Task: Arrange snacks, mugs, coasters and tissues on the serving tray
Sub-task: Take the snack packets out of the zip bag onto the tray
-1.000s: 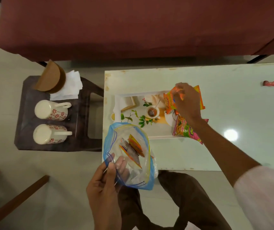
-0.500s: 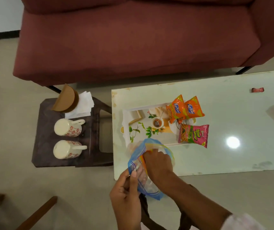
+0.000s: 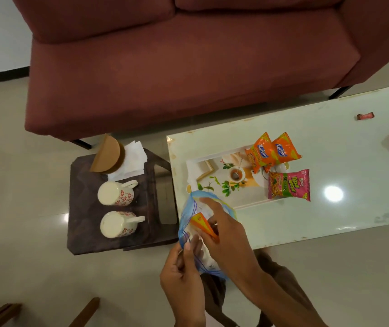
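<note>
The printed serving tray [image 3: 214,182] lies at the left end of the white table [image 3: 330,142]. Two orange snack packs [image 3: 274,151] and a pink-green snack pack [image 3: 289,184] rest on its right side. My left hand [image 3: 182,274] pinches the rim of a clear blue-edged zip bag [image 3: 186,230] at the table's near edge. My right hand [image 3: 224,230] reaches into the bag and grips a small orange packet [image 3: 202,223]. Two floral mugs [image 3: 115,192] [image 3: 118,224], brown coasters [image 3: 107,154] and white tissues [image 3: 133,160] sit on the dark side stool [image 3: 82,232].
A maroon sofa [image 3: 188,62] stands behind the table and stool. Small pink wrapped items [image 3: 365,116] lie at the table's far right. Wooden chair legs [image 3: 82,312] show at the bottom left, on the tiled floor.
My right hand left the orange packs on the tray, went into the zip bag, and now holds a small orange packet there. The camera view tilted up toward the sofa.
</note>
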{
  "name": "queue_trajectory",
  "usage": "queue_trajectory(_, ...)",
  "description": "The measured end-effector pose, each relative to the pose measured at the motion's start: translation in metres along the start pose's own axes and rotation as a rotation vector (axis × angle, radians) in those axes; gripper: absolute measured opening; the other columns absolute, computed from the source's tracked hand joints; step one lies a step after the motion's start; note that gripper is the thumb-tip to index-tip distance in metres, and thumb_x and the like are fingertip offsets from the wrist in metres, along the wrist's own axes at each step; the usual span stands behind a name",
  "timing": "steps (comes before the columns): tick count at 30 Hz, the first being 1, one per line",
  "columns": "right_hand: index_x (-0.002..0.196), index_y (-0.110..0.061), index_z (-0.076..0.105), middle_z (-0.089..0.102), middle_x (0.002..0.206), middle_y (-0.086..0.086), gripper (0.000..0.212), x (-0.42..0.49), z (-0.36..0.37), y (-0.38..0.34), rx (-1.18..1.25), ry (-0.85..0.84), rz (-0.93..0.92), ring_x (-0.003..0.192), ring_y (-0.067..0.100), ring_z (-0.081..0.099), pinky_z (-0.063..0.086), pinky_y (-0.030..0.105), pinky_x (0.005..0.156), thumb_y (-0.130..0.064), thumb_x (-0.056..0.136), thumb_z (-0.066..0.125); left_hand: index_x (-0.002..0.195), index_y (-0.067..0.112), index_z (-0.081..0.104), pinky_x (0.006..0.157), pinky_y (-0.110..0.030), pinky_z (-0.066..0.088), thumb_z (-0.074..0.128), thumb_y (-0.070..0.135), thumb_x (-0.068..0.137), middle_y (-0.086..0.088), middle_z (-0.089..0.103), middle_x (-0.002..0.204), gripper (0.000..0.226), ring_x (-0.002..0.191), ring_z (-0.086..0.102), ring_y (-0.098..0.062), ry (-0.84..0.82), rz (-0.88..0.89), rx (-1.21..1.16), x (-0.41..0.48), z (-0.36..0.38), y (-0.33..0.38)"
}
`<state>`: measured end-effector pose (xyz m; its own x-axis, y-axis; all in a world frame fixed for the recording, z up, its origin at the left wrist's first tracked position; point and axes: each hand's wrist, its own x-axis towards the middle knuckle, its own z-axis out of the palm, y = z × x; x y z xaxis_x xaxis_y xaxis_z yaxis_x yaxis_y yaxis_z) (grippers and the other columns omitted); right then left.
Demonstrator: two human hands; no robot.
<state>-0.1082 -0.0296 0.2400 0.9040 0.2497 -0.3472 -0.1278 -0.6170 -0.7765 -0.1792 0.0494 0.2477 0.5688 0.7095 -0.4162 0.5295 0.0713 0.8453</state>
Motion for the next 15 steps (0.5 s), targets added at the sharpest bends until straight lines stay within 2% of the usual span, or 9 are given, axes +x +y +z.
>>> queue_trajectory(2,0.132,-0.017,0.047,0.057,0.106,-0.01,0.054,-0.009,-0.001,-0.012,0.072,0.124,0.053,0.088,-0.001,0.053,0.044,0.001,0.079,-0.045,0.088,0.059,0.097,0.036,0.07,0.068,-0.016,0.059,0.057,0.039,0.088,0.032,0.074,0.078,0.016,0.078,0.07,0.011,0.0,0.004,0.029,0.009,-0.004,0.001)
queue_trajectory(4,0.112,-0.009,0.063,0.065,0.095,-0.003,0.059,-0.018,-0.007,-0.022,0.075,0.283,0.01,0.083,0.001,0.054,0.043,-0.001,0.074,-0.06,0.086,0.048,0.101,0.033,0.07,0.073,-0.029,0.061,0.058,0.034,0.093,0.032,0.074,0.082,0.014,0.08,0.071,0.009,0.003,-0.002,0.041,0.017,-0.006,-0.001)
queue_trajectory(6,0.095,-0.011,0.069,0.069,0.083,-0.003,0.044,-0.028,-0.022,-0.027,0.013,0.408,-0.079,0.072,-0.005,0.053,0.037,-0.007,0.064,-0.052,0.085,0.056,0.101,0.033,0.071,0.075,-0.033,0.061,0.059,0.03,0.094,0.031,0.075,0.083,0.014,0.081,0.071,0.009,0.006,-0.024,0.029,0.024,-0.008,-0.003)
queue_trajectory(8,0.094,-0.025,0.068,0.066,0.082,-0.013,0.022,-0.034,-0.044,-0.031,0.066,0.41,-0.054,0.07,-0.007,0.058,0.044,0.001,0.062,-0.043,0.082,0.065,0.106,0.025,0.073,0.071,-0.032,0.062,0.061,0.029,0.094,0.027,0.076,0.084,0.018,0.084,0.073,0.005,0.004,-0.045,-0.005,0.03,-0.012,-0.006)
queue_trajectory(10,0.095,-0.043,0.061,0.067,0.084,-0.023,0.014,-0.034,-0.068,-0.026,0.18,0.408,0.057,0.074,0.0,0.067,0.052,0.01,0.06,-0.047,0.082,0.065,0.108,0.02,0.073,0.064,-0.024,0.063,0.062,0.027,0.094,0.028,0.076,0.081,0.019,0.087,0.072,0.005,0.01,-0.059,-0.034,0.034,-0.016,-0.009)
queue_trajectory(11,0.096,-0.045,0.059,0.067,0.087,-0.027,0.015,-0.031,-0.08,-0.019,0.223,0.438,0.098,0.077,-0.002,0.068,0.054,0.01,0.057,-0.049,0.082,0.063,0.108,0.02,0.072,0.062,-0.021,0.062,0.062,0.025,0.094,0.028,0.076,0.08,0.018,0.087,0.072,0.004,0.015,-0.076,-0.061,0.035,-0.017,-0.01)
queue_trajectory(13,0.104,-0.038,0.059,0.067,0.091,-0.024,0.025,-0.018,-0.101,-0.001,0.231,0.513,0.14,0.084,-0.011,0.064,0.05,0.004,0.054,-0.05,0.083,0.062,0.106,0.021,0.072,0.06,-0.02,0.061,0.062,0.022,0.095,0.024,0.078,0.08,0.015,0.084,0.074,0.002,0.018,-0.125,-0.122,0.036,-0.019,-0.011)
queue_trajectory(15,0.104,-0.032,0.057,0.064,0.092,-0.022,0.025,0.001,-0.117,0.025,0.165,0.541,0.165,0.077,-0.006,0.066,0.047,0.004,0.054,-0.048,0.085,0.06,0.106,0.023,0.072,0.062,-0.022,0.062,0.063,0.021,0.094,0.02,0.079,0.082,0.015,0.086,0.076,-0.005,0.009,-0.157,-0.167,0.035,-0.02,-0.01)
